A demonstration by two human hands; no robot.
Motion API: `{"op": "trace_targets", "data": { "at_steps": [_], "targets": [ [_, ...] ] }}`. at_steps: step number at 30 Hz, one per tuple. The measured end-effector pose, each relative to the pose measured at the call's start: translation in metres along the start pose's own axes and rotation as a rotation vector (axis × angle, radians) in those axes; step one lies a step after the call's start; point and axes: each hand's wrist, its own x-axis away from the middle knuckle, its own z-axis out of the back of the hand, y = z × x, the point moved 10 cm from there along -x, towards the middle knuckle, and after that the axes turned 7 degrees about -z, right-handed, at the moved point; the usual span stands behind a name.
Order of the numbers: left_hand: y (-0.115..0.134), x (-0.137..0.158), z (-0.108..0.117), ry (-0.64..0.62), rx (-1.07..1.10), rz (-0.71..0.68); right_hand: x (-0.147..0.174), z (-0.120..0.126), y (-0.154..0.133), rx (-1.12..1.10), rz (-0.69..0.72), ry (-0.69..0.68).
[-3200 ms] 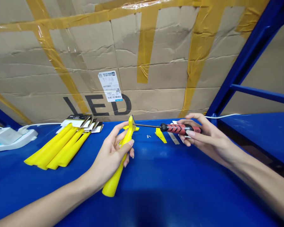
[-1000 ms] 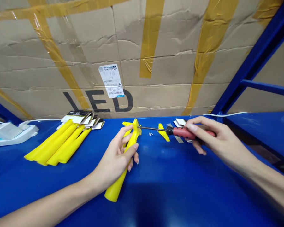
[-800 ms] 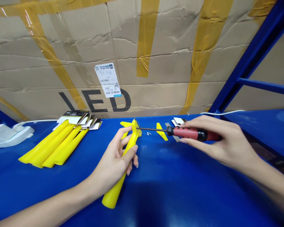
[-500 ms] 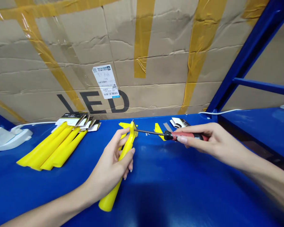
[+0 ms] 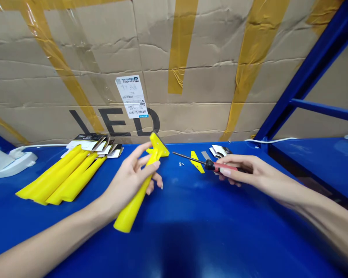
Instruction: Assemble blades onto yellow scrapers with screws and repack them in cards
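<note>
Left hand [image 5: 132,178]: we clasp the yellow scraper handle [image 5: 137,191], head tilted up toward 1 o'clock, exposing its screw face.
Right hand [image 5: 243,172]: we grip the red screwdriver [image 5: 214,165] low, tip clear of the head.
Loose screws [image 5: 181,164]: on the blue surface [image 5: 191,231], between both.

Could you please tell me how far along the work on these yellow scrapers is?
Apparently mid-job. Done: nothing can be confirmed; a pile of yellow handles lies to the left. In hand: the left hand holds one yellow scraper; the right hand holds a screwdriver, its tip clear of the scraper. Left: small screws and a loose yellow piece lie on the blue table.
</note>
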Motion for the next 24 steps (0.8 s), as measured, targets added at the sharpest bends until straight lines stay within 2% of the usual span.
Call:
{"op": "trace_targets", "data": {
  "at_steps": [2,6,10,14,16,20,21,24],
  "targets": [
    [0.010,-0.006,0.012,0.070,0.030,-0.039,0.001,0.000,-0.009,0.190,0.130,0.064],
    [0.017,-0.015,0.024,0.099,0.073,-0.056,0.006,-0.021,-0.021,0.413,0.356,0.064],
    [0.011,-0.018,0.023,0.078,0.049,-0.024,0.008,-0.039,-0.021,0.504,0.429,0.079],
    [0.002,-0.018,0.009,0.029,0.087,0.049,0.007,-0.046,-0.022,0.523,0.441,0.057],
    [-0.003,-0.017,-0.001,-0.015,0.061,0.101,0.007,-0.035,-0.026,0.509,0.447,0.129],
    [-0.008,-0.018,-0.025,-0.203,-0.119,0.112,0.011,0.021,-0.026,0.579,0.377,0.578],
    [-0.007,-0.019,-0.029,-0.225,-0.161,0.090,0.010,0.030,-0.021,0.635,0.328,0.633],
    [-0.007,-0.022,-0.038,-0.202,-0.134,0.078,-0.001,0.041,0.001,0.760,0.161,0.582]
  ]
}}
